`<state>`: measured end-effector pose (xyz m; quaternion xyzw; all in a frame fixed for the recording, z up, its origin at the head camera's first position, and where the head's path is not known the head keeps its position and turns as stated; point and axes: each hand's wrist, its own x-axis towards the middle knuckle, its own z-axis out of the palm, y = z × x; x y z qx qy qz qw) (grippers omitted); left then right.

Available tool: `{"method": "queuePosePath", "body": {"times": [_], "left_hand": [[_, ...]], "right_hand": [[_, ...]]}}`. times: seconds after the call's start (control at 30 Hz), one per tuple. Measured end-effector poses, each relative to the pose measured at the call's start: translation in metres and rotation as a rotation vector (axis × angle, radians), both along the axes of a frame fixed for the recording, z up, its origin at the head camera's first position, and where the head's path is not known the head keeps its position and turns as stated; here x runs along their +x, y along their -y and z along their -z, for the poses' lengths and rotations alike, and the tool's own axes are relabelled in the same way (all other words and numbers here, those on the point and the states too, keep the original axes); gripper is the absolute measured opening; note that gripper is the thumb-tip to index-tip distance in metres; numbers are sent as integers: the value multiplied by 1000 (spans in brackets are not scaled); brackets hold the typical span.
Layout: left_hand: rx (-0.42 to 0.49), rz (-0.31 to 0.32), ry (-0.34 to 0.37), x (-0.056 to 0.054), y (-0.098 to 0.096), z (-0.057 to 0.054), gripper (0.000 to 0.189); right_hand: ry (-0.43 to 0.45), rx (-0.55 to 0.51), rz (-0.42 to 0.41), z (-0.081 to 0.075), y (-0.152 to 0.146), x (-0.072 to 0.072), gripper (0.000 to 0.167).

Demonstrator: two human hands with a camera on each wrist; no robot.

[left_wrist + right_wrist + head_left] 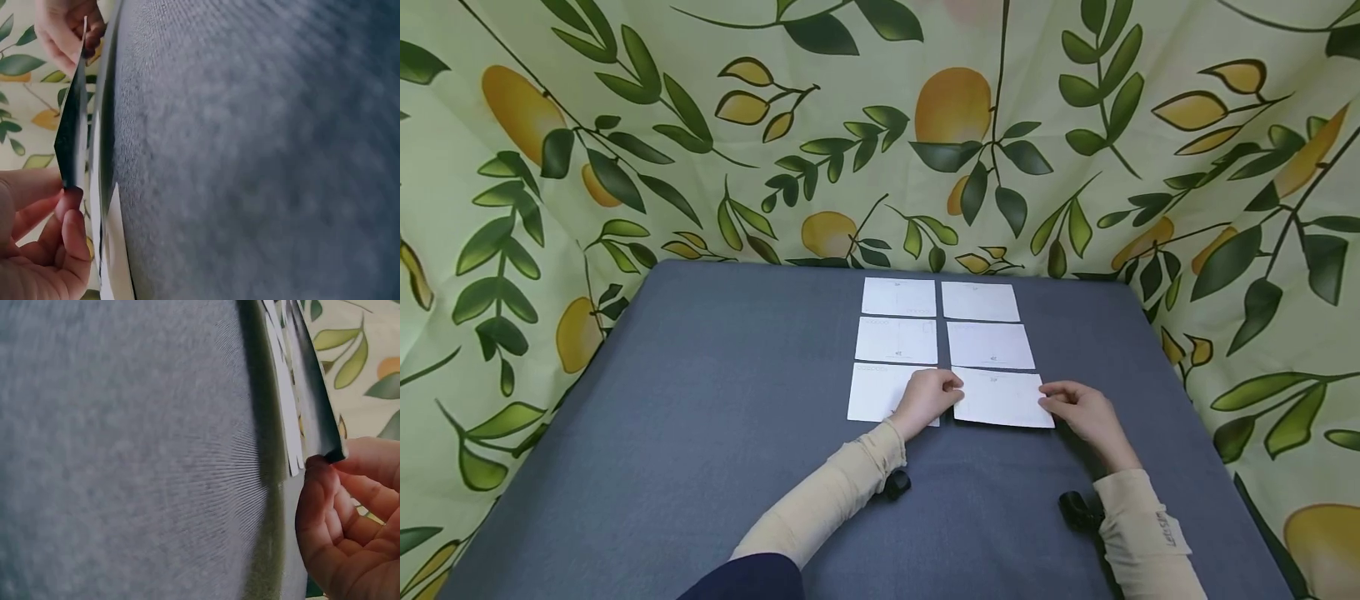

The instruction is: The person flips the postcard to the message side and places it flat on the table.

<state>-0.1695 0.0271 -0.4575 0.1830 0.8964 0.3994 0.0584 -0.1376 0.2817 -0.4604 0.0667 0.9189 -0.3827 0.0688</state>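
Both hands hold one white postcard point(1003, 398) at the front right of a two-column layout. My left hand point(927, 400) pinches its left edge between thumb and fingers; my right hand point(1084, 417) pinches the right edge. In the left wrist view the postcard point(73, 137) is raised off the table, and its underside looks dark. The right wrist view shows the thumb and fingers at a corner of the postcard point(319, 394). Under my left hand, partly covered, lies the front left postcard point(878, 390).
Behind these lie the middle left postcard point(895, 337), middle right postcard point(990, 344), back left postcard point(898, 297) and back right postcard point(980, 302). They rest on a table with a grey-blue cloth point(737, 400). A leaf-and-fruit patterned curtain point(865, 75) surrounds its back and sides.
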Motion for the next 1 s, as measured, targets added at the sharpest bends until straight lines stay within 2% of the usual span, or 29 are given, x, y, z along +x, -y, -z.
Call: {"method": "queuePosePath", "body": {"times": [0.1, 0.27, 0.5, 0.67, 0.8, 0.9, 1.0], "left_hand": [[-75, 29, -61, 0, -3, 0, 15], [-141, 46, -133, -1, -9, 1, 13], [-249, 46, -203, -7, -12, 6, 10], [-316, 65, -269, -8, -14, 9, 15], [-312, 70, -259, -8, -15, 10, 15], [-256, 51, -208, -9, -14, 11, 10], [-233, 46, -186, -10, -12, 10, 10]], "right_hand": [[-1, 62, -26, 2, 1, -4, 34], [-7, 134, -64, 3, 2, -11, 30], [-1, 165, -69, 2, 7, -17, 31], [13, 203, -77, 0, 11, -18, 29], [27, 219, -90, -1, 10, -19, 29], [38, 203, -93, 0, 9, -19, 31], [23, 180, -100, 0, 7, -17, 32]]}}
